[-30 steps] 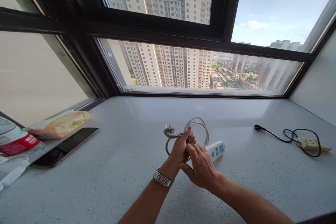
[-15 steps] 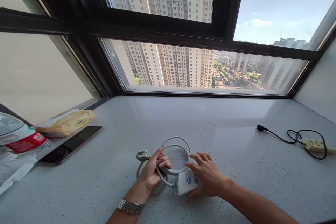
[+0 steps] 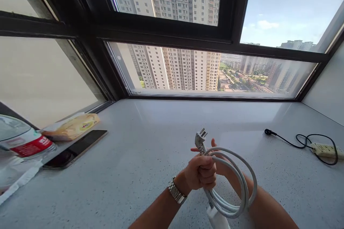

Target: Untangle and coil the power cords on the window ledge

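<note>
Nearest me, at the bottom edge of my view, is the white power strip (image 3: pixel 217 219), cut off there; whether it dangles or touches anything I can't tell. Its coiled cord (image 3: pixel 231 213) rises from it in several pale loops that bulge out to my right. I've got the strands bunched in my left fingers (image 3: pixel 207 173), curled tight around them below a metal watch (image 3: pixel 176 190) on that wrist. The plug (image 3: pixel 200 137) pokes up just above that fist, its prongs tilted away from me. Behind the loops, my right fingers (image 3: pixel 213 143) are partly hidden: a couple of tips stick out straight, but I can't tell whether the rest grip anything.

I'd expect the cord to be bendy yet springy, quick to fan out if I loosen up, so a full fist around every strand suits it. The strip's body should be stiff, smooth and the heavier end; I'd hold it across its sides, and keep off the prongs.

Further out on the speckled surface (image 3: pixel 120 171), well apart to my left, are a bottle (image 3: pixel 29 143), a phone (image 3: pixel 76 149) and a yellow packet (image 3: pixel 72 127); to my right, a cream power strip (image 3: pixel 326 150) with a black cord. Beyond stands the dark window frame (image 3: pixel 172 25), then tall buildings (image 3: pixel 180 68).
</note>
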Available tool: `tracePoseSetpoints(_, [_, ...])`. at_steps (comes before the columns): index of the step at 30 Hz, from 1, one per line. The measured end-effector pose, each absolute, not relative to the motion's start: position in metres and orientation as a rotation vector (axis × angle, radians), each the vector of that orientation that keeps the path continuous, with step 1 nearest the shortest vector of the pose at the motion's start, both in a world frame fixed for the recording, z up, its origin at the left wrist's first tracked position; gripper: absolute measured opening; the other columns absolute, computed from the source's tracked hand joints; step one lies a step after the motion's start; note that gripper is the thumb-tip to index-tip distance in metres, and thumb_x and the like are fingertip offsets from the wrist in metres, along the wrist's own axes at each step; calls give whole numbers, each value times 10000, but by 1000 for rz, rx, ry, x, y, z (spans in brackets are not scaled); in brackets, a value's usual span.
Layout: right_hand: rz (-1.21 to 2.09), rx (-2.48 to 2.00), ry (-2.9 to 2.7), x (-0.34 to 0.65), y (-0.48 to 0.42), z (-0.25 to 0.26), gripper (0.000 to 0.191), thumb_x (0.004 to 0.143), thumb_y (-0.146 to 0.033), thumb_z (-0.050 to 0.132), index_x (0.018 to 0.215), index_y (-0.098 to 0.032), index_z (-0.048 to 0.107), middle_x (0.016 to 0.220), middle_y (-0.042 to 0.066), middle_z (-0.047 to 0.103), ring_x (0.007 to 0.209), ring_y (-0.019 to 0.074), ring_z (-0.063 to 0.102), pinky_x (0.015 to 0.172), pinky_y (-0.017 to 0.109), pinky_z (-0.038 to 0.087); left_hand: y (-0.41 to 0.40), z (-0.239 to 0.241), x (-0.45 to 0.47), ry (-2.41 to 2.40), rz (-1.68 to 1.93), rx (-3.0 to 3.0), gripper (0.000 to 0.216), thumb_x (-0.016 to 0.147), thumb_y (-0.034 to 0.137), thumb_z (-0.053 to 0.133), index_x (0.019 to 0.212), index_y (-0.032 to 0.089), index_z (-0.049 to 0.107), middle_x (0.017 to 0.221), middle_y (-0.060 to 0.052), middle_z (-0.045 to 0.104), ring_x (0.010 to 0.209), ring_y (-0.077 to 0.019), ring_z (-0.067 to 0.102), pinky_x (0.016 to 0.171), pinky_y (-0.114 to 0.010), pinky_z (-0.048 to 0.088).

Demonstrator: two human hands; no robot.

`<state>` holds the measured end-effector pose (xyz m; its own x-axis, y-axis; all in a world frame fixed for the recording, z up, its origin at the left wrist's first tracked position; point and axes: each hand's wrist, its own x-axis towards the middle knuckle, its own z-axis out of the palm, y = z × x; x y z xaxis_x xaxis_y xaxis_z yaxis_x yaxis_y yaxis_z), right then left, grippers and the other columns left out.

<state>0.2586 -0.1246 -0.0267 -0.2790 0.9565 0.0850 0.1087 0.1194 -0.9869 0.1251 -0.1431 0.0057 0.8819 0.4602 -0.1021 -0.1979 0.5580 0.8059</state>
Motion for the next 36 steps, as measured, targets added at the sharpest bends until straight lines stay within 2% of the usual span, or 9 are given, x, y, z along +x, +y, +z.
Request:
tracePoseSetpoints(4, [1685,-863,-1299,273,-134,-15,888,780,-797,43,883,-155,648,656,60,558,592,172,535,599,318,458,-136,13,125,303,465,902,649,660,533,652,427,204,143,369,99,76,309,-18,86,329,-173,125])
tracePoseSetpoints(9, [1658,-777,-1057,293,-142,-7,879,728,-848,121,977,-166,617,797,92,607,680,193,575,631,329,475,-120,18,123,589,712,916,579,677,503,691,502,208,224,405,114,157,336,-19,153,347,-176,193])
tracePoseSetpoints(14, [1536,-913,-1033,286,-145,-27,657,704,-747,513,1020,-175,583,902,88,619,739,182,611,695,331,491,-110,-3,134,1024,1008,946,502,608,553,712,563,210,349,421,118,234,341,-43,235,373,-203,272])
tracePoseSetpoints(18, [1338,-1235,-1149,277,-130,-46,688,695,-747,508,1015,-141,563,808,78,611,645,185,617,610,325,496,-101,-25,129,1403,1081,1421,441,718,563,588,529,195,435,423,35,422,409,-109,415,468,-247,325])
tracePoseSetpoints(22, [687,-1587,-1486,278,-145,-43,761,729,-723,479,1244,-163,464,1144,173,561,959,298,601,746,424,501,-91,-30,117,1797,835,1881,348,821,480,484,652,190,576,629,-58,649,648,-211,602,611,-290,349])
tracePoseSetpoints(25, [307,-1614,-1833,276,-185,-33,885,696,-722,533,1375,-188,343,1276,190,499,1121,365,509,855,510,460,-88,-28,114,1983,669,1998,333,846,462,460,765,190,634,810,-106,706,870,-281,631,750,-344,350])
tracePoseSetpoints(29, [18,-1527,-2051,267,-232,-34,1074,634,-772,550,1461,-202,169,1357,198,443,1166,409,466,878,544,443,-86,-33,114,2054,546,2016,364,871,458,421,861,182,657,912,-129,711,952,-294,620,811,-367,337])
tracePoseSetpoints(33, [-44,-1327,-2191,243,-246,-46,938,690,-696,566,1436,-218,256,1309,174,509,1124,367,517,865,470,468,-81,-37,116,2083,496,1963,402,879,466,393,944,172,660,958,-148,706,965,-309,622,820,-392,350])
tracePoseSetpoints(36, [-113,-1151,-2233,213,-246,-57,558,823,-474,562,1336,-334,393,1270,89,560,1144,297,515,923,450,436,-79,-35,118,2072,489,1936,407,875,463,399,973,169,663,978,-161,701,981,-329,619,822,-416,360])
